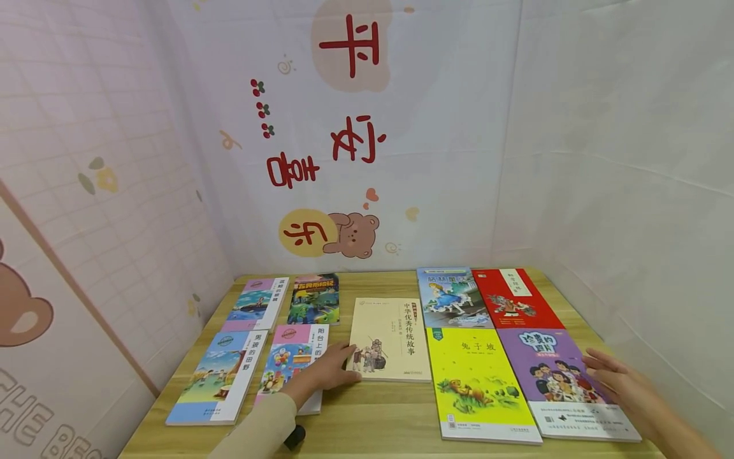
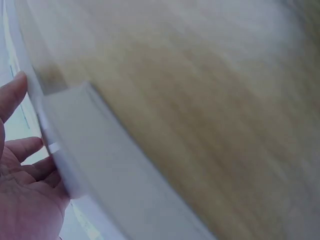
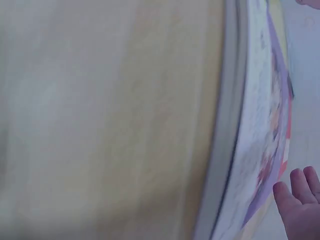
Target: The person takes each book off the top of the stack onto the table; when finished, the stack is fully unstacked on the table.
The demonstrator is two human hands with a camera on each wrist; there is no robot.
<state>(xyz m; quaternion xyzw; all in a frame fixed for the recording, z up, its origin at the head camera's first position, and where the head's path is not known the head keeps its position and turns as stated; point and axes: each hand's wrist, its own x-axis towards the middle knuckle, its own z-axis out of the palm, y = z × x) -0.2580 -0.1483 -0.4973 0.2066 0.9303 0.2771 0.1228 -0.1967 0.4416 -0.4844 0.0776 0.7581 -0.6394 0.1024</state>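
A beige book (image 1: 387, 328) lies face up mid-table. At its lower left corner is my left hand (image 1: 329, 368), fingertips touching the left edge, thumb near the bottom. My left forearm passes over a pink-and-blue book (image 1: 289, 357), hiding part of it. In the left wrist view, loosely bent fingers and a separated thumb show on my left hand (image 2: 30, 200). My right hand (image 1: 627, 386) is spread at the right edge of a purple book (image 1: 556, 376). In the right wrist view, my right hand (image 3: 302, 210) has extended fingers beside that book; contact is unclear.
Left of the beige book lie two more pink-topped books (image 1: 215, 376) (image 1: 255, 305) and a dark green one (image 1: 314, 299). A yellow book (image 1: 478, 386), a blue book (image 1: 453, 298) and a red book (image 1: 518, 298) lie right. Printed cloth (image 1: 447, 127) encloses the wooden table (image 1: 373, 421).
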